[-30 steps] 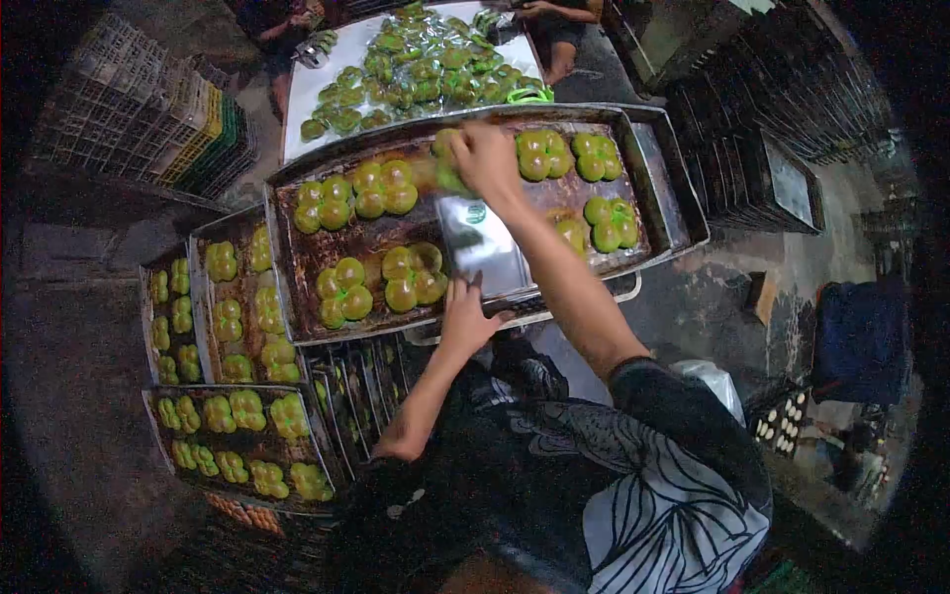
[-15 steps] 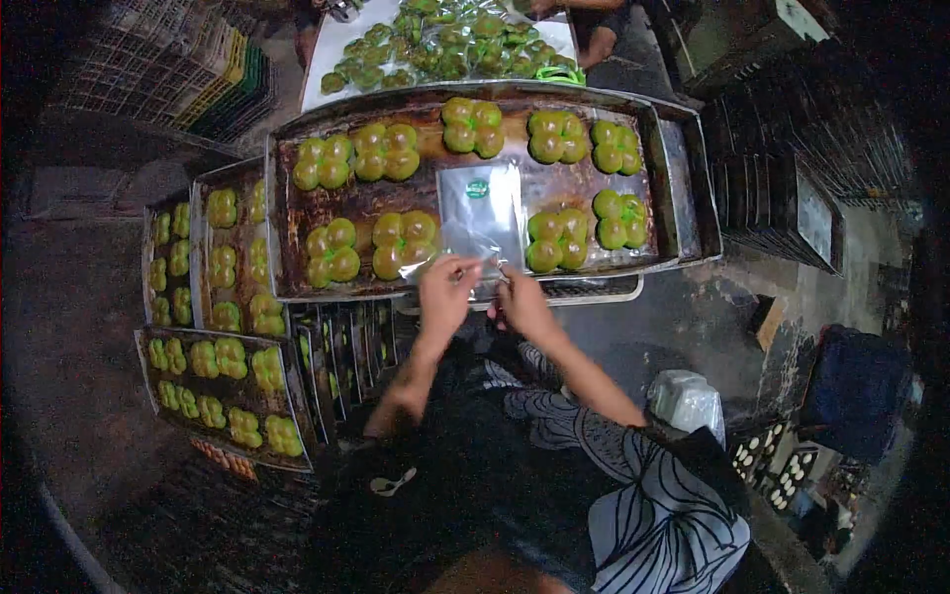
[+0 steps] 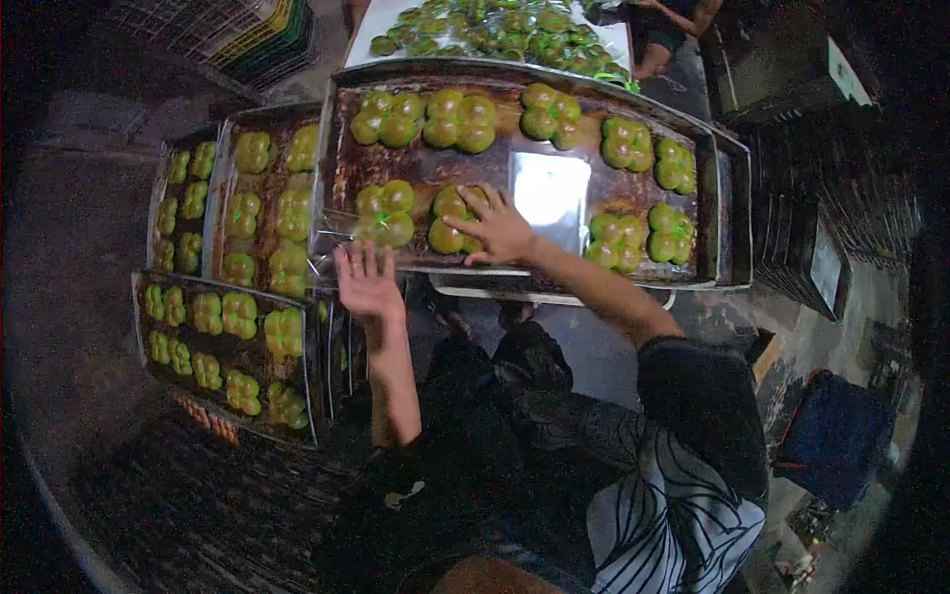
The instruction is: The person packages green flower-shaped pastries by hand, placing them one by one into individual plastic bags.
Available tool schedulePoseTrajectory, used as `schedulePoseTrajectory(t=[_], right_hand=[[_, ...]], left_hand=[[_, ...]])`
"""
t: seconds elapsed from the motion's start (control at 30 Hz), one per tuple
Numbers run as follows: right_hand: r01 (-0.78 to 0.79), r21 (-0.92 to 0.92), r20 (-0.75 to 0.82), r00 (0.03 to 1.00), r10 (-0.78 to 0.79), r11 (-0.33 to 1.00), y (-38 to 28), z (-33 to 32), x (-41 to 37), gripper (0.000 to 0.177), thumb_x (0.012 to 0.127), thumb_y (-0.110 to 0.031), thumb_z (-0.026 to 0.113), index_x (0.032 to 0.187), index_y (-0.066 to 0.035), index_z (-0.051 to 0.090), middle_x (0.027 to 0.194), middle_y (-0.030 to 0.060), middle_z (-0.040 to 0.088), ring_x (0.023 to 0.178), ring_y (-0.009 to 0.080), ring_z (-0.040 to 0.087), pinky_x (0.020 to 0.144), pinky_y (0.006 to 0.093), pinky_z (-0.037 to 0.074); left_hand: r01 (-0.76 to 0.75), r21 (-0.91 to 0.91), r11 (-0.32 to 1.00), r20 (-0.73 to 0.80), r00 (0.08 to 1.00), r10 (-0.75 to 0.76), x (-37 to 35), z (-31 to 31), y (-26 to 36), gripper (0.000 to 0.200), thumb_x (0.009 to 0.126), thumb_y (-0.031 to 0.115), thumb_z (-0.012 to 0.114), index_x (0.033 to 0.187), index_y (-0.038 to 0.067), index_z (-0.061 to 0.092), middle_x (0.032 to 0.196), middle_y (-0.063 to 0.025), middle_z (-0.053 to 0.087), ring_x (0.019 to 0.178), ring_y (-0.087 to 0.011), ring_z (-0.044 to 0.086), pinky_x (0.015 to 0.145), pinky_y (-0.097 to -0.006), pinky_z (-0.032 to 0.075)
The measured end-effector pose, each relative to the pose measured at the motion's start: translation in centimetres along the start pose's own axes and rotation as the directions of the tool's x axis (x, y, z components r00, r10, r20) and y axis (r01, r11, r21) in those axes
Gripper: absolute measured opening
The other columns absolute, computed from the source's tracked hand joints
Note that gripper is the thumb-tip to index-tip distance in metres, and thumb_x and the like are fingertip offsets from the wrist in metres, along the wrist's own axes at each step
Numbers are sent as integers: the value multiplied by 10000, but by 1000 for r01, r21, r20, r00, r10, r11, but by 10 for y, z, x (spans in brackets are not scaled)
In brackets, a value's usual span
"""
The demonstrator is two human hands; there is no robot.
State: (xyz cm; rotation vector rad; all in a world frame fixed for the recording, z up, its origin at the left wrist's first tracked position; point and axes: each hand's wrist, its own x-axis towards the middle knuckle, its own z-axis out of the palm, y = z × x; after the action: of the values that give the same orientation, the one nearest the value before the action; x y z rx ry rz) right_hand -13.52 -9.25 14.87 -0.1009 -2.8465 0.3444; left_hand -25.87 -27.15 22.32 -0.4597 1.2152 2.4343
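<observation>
A large dark tray (image 3: 435, 173) holds several green-brown four-lobed buns (image 3: 460, 121). My right hand (image 3: 500, 230), fingers spread, rests over a bun in the tray's front row and partly covers it. My left hand (image 3: 371, 287) is palm up with its fingers stretched out at the tray's front left edge. Just above its fingertips is a clear plastic bag (image 3: 341, 233), blurred, beside another bun (image 3: 385, 213); whether it touches the fingers I cannot tell. A shiny stack of clear bags (image 3: 550, 198) lies in the middle of the tray.
More bun trays stand at the left, one lower in front (image 3: 223, 342). Behind, a white table (image 3: 381, 22) bears many bagged buns, with another person's arm and leg (image 3: 658, 57) near it. Stacked crates (image 3: 262, 40) are at the back left, dark stacked trays at the right.
My hands have come apart from over the bag stack. The right hand is now spread on a bun, the left is open farther left, near a loose bag. The view has shifted.
</observation>
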Motion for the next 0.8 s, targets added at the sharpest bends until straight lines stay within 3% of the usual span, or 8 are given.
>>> schedulePoseTrajectory(t=[0.07,0.13,0.37,0.4,0.53,0.63,0.73,0.8], right_hand=[[50,34,28,998,-51,998,-8,7,17,617,693,-483,550,1212,-183,405,1218,161,356,1049,368,356,821,507,312],[-481,294,-191,817,544,826,-53,-7,25,500,652,-424,612,1067,-156,533,1152,146,420,988,336,402,776,466,350],[-146,283,-574,766,289,948,-106,-137,44,373,583,-203,716,912,-74,597,1010,122,531,891,287,498,767,395,402],[-139,356,-550,768,327,924,-114,-135,30,348,571,-189,717,872,-59,603,980,112,547,868,277,510,739,383,418],[-188,430,-542,728,419,883,-99,-139,24,290,570,-121,710,815,-13,602,945,109,568,844,261,533,716,341,443],[-282,456,-452,744,493,844,-80,-134,20,327,612,-96,694,898,6,570,989,153,545,874,287,510,790,340,416],[-418,618,-487,461,742,665,-84,-131,-12,449,650,-142,675,1041,-2,504,1014,201,518,912,318,510,758,342,434],[-450,708,-133,671,729,544,-38,-97,-34,339,707,-155,619,987,11,526,900,213,558,792,332,562,664,367,458]], left_hand=[[-16,-96,995,-12,1000,15,5,2,26,483,839,278,419,1254,98,248,1129,-142,379,1026,-295,429,840,-474,409],[-90,-252,964,-44,996,82,3,17,40,562,822,234,377,1303,109,116,1179,-158,351,1126,-357,354,889,-508,359],[-116,-158,981,430,886,174,-49,74,12,557,769,236,353,1285,137,168,1245,-186,352,1130,-363,363,941,-482,308],[196,-245,950,544,839,-34,-46,76,10,492,778,259,346,1244,119,277,1248,-173,355,1136,-330,362,941,-435,319],[51,-2,999,644,764,-38,-75,92,-28,456,815,364,354,1122,37,433,1121,-149,474,1029,-293,463,854,-415,390],[145,184,972,336,920,-201,-86,92,-48,496,794,406,391,1133,45,423,1153,-118,448,1029,-246,456,833,-368,397],[460,184,869,268,827,-495,-85,95,-44,382,801,341,482,1069,70,453,993,-55,523,883,-166,507,722,-310,438],[344,457,820,408,739,-537,-74,52,-96,357,775,132,563,1089,33,427,971,-52,531,841,-144,525,707,-296,434]])
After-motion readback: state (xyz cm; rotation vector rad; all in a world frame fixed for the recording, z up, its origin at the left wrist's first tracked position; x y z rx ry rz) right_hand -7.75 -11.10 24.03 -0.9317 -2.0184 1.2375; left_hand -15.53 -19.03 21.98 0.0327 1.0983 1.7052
